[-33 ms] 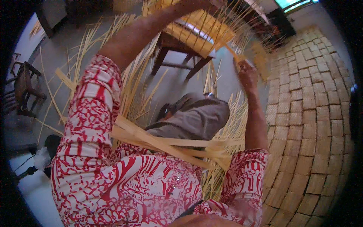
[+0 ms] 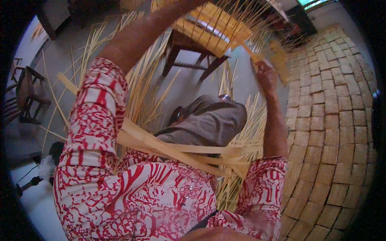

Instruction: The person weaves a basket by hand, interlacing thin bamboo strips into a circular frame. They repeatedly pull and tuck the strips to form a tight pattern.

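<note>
Over the wooden stool (image 2: 189,48), head view: the half-woven bamboo mat (image 2: 213,28) lies across the seat, its loose ends fanning past the stool's far and right edges. My right hand (image 2: 266,76) is raised just off the stool's right edge, fingers closed around one flat bamboo strip (image 2: 251,54) that runs up into the weave. My left forearm reaches up toward the mat's near edge; the left hand itself is lost at the top of the picture among the strips, so I cannot tell whether it grips anything.

Across my lap, a bundle of wider flat strips (image 2: 177,150) lies over the grey trousers (image 2: 209,122), between the two red-and-white patterned sleeves (image 2: 94,120). More loose strips (image 2: 140,80) lie scattered on the grey floor (image 2: 64,60) to the left of the stool, and a sheaf hangs beside my right knee, close to the tan brick paving (image 2: 333,120).

Handling judgement: strips look light, thin and springy; they should bend along their length but may split or kink if folded sharply. Edges likely to be sharp. Best held flat between thumb and fingers, close to the weave, as the right hand does. The mat is probably floppy where unwoven; support it from the woven middle.
</note>
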Available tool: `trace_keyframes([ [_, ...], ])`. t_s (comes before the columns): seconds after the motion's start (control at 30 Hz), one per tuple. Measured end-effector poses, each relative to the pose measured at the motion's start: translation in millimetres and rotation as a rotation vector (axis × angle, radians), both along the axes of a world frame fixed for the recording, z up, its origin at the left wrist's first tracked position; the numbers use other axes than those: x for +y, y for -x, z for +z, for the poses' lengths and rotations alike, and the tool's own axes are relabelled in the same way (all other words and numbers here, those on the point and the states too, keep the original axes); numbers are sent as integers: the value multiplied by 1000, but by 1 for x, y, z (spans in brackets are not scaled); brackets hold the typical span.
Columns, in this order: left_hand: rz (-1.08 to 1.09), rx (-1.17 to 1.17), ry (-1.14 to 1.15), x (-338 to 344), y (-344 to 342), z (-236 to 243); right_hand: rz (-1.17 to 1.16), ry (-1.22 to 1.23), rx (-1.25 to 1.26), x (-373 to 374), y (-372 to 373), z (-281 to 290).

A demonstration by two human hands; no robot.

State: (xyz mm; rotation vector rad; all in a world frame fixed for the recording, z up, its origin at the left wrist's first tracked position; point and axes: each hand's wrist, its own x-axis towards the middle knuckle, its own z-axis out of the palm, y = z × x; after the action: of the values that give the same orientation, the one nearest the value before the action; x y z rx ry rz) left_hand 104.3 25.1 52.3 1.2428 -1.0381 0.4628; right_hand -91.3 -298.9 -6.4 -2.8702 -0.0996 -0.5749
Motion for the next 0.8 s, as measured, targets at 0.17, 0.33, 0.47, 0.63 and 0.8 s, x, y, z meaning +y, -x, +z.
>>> trace_keyframes([
  [0.17, 394, 139, -341, 29, 94, -40, 332, -629, 207, -71, -11, -33],
  [0.33, 891, -249, -585, 37, 74, -105, 222, -602, 385, -60, -14, -7],
  [0.47, 801, -153, -650, 38, 73, -98, 102, -657, 387, -92, -11, -21],
  [0.63, 713, -138, -539, 48, 65, -119, 148, -504, 407, -49, 13, -29],
  [0.8, 615, 41, -431, 51, 84, -102, 253, -276, 155, -4, 6, -30],
])
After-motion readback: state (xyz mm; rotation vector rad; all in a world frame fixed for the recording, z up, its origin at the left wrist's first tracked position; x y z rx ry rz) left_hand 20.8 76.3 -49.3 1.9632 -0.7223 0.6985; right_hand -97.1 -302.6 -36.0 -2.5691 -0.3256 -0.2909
